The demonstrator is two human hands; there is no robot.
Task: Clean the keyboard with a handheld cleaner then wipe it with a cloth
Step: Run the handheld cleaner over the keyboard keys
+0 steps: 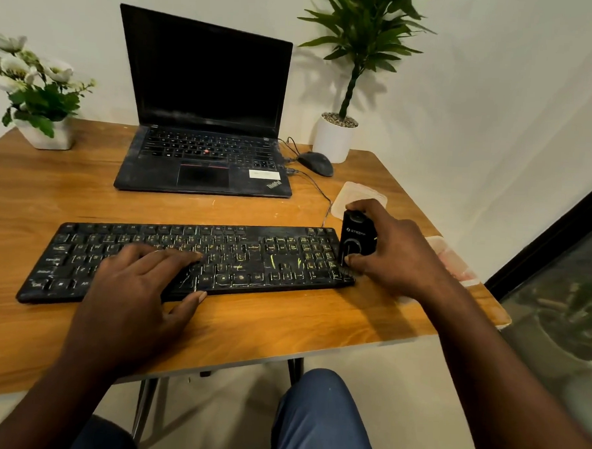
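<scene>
Right hand [392, 253] grips handheld cleaner [355, 236] at right end of keyboard [251, 256]; left hand [137, 284] flat on keys.
Cleaner upright, lower end on number-pad corner; its white logo text not legible. Left fingers straight, thumb at front edge. Laptop [204, 116] behind reads "ThinkPad".

Wooden table [282, 319] under me: the black keyboard [251, 256] lies across the near middle, with the open laptop [201, 164] behind it on the far side. Far left, a white flower pot [43, 137]. Far right, a potted plant [333, 142], the mouse [315, 163] just beside it. A pale cloth [361, 193] and a pinkish cloth [453, 263] lie along the right edge.
</scene>
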